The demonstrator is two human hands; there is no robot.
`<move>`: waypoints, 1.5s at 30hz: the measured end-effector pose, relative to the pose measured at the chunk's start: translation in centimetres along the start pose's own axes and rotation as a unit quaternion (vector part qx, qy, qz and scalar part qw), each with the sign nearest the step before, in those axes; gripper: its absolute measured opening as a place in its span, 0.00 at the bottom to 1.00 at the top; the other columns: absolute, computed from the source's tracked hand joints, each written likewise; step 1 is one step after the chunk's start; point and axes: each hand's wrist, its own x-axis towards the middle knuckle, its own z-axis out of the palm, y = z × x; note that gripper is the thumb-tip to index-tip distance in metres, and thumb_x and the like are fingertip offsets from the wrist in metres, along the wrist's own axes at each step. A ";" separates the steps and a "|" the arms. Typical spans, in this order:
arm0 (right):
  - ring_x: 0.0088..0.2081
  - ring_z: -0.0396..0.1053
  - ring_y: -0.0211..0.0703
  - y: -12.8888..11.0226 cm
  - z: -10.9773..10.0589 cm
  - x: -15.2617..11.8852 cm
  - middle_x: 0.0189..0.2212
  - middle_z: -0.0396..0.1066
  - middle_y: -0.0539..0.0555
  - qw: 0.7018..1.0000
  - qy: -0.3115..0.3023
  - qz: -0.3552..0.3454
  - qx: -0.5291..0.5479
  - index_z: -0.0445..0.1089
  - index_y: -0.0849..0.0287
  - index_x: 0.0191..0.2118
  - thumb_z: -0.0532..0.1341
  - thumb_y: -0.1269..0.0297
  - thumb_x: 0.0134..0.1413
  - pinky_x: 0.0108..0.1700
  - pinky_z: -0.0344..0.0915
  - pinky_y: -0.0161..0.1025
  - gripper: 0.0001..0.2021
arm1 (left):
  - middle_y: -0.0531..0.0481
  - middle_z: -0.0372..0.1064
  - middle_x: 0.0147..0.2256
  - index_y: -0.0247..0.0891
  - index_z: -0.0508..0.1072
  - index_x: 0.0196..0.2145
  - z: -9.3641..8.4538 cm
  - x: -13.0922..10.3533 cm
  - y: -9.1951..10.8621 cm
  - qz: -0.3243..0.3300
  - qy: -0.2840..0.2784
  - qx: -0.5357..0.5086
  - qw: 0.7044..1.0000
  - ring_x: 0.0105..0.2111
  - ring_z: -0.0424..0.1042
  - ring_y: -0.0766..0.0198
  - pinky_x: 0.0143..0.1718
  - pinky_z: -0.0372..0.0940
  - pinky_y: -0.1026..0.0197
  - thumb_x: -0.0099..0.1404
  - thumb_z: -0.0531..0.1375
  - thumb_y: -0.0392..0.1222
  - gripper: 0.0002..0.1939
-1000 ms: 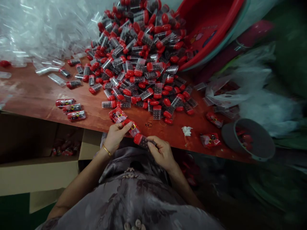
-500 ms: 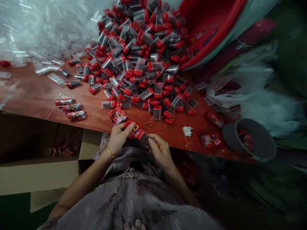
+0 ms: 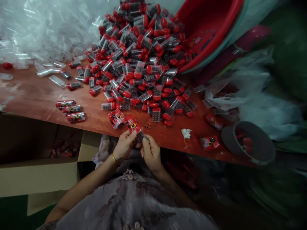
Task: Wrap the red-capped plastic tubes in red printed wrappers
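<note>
My left hand pinches a red printed plastic sleeve near its lower end. Against the sleeve's lower end is a clear tube of dark beads, which my right hand holds between thumb and fingers. How far the tube sits inside the sleeve I cannot tell. Touching or just beside the held sleeve lies a flat stack of similar red sleeves at the table's front edge. Beyond my hands rises a large pile of red-capped clear tubes filled with dark beads.
Several red-wrapped tubes lie at the left, above an open cardboard box with red pieces inside. Loose clear plastic tubes heap at the back left. A red basin tilts behind the pile; a grey bowl stands right.
My right hand has come left, closer to my left hand, with the tube. The sleeve now points more away from me, and my left hand has shifted slightly toward my body.
</note>
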 end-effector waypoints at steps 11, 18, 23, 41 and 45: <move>0.14 0.55 0.31 -0.3 0.6 0.3 0.16 0.60 0.43 0.996 -0.015 0.041 0.073 0.65 0.58 0.40 0.51 0.53 0.60 0.17 0.54 0.31 0.14 | 0.44 0.76 0.30 0.32 0.76 0.32 0.5 0.8 0.5 0.002 0.030 0.064 0.997 0.15 0.57 0.74 0.14 0.49 0.69 0.46 0.68 0.53 0.22; 0.12 0.53 0.26 -0.7 1.2 0.5 0.21 0.64 0.44 0.977 -0.037 0.080 0.193 0.63 0.57 0.36 0.54 0.47 0.56 0.15 0.54 0.28 0.17 | 0.48 0.71 0.22 0.30 0.78 0.34 0.4 0.4 0.9 0.035 0.030 0.105 0.993 0.14 0.52 0.76 0.13 0.45 0.70 0.53 0.62 0.60 0.27; 0.13 0.55 0.28 -1.3 0.8 1.0 0.18 0.63 0.43 0.987 -0.015 0.066 0.147 0.65 0.58 0.36 0.53 0.49 0.56 0.16 0.54 0.28 0.16 | 0.49 0.71 0.23 0.31 0.76 0.39 0.6 0.2 0.2 0.049 0.035 0.081 0.995 0.13 0.55 0.76 0.11 0.48 0.70 0.52 0.61 0.62 0.30; 0.11 0.56 0.30 -1.0 2.7 4.8 0.11 0.61 0.44 0.978 -0.055 0.113 0.166 0.60 0.57 0.20 0.62 0.42 0.42 0.13 0.53 0.29 0.22 | 0.53 0.70 0.21 0.32 0.74 0.35 -0.4 0.6 1.0 0.070 0.014 0.002 0.997 0.15 0.61 0.72 0.22 0.67 0.64 0.51 0.66 0.54 0.22; 0.14 0.58 0.33 -0.9 3.8 6.0 0.11 0.61 0.46 0.998 -0.052 0.031 0.011 0.62 0.57 0.18 0.54 0.42 0.52 0.18 0.56 0.31 0.24 | 0.48 0.75 0.28 0.33 0.73 0.33 -1.5 0.9 2.6 0.051 0.059 -0.017 0.997 0.24 0.71 0.67 0.30 0.69 0.63 0.54 0.66 0.48 0.15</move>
